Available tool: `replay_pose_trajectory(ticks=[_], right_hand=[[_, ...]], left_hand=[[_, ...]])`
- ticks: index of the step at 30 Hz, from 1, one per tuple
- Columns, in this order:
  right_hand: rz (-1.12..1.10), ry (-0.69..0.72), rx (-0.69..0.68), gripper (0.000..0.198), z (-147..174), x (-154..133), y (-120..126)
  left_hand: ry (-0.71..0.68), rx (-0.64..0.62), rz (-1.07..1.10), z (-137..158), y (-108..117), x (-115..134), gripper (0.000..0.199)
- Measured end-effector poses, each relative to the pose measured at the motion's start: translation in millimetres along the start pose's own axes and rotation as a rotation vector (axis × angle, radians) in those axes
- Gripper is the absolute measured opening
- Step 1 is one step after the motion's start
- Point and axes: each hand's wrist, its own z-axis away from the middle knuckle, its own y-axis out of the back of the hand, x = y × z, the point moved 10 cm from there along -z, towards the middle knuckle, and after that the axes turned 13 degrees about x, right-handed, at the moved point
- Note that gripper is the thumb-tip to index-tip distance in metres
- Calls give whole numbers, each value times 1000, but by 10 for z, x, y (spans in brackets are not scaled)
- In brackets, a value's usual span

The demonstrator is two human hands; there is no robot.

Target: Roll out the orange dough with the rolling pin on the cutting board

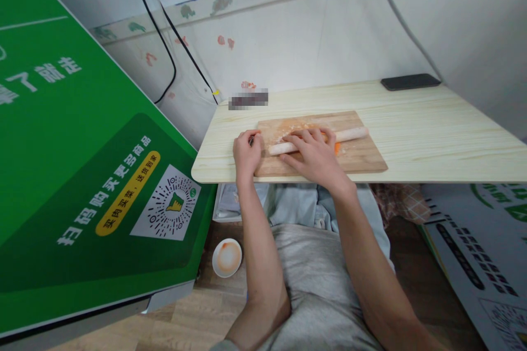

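Observation:
A wooden cutting board (366, 160) lies on the table, dusted with white flour. Across it rests a pale, floury rolling pin (354, 134), slanting up to the right. My right hand (315, 156) is over the middle of the pin, palm down, its fingers bent over the far side. An orange patch (337, 148), perhaps dough, shows beside the pin and partly under my hand. At the board's left edge, my left hand (247, 154) is closed with curled fingers. A small dark spot shows between them; what they hold, if anything, is unclear.
The light wooden table (444, 137) stands against the wall. A black phone (410, 82) lies at the back right, and a blurred dark object (248, 99) at the back left. Below are a white bowl (227, 258) and a white box (224, 205). A green panel (102, 137) rises at left.

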Motion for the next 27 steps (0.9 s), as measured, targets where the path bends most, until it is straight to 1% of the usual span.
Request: replay_pose_trajectory(ticks=[9, 13, 20, 27], right_hand=[[-23, 28, -16, 47, 58, -17, 64], [-38, 34, -30, 48, 58, -15, 48], [-15, 8, 28, 42, 1, -10, 14], [-19, 30, -3, 47, 48, -19, 51]], left_hand=[[0, -2, 5, -3, -9, -18, 23], [2, 3, 12, 1, -1, -7, 23], [1, -5, 4, -1, -7, -17, 24], [-7, 4, 12, -2, -8, -24, 22]])
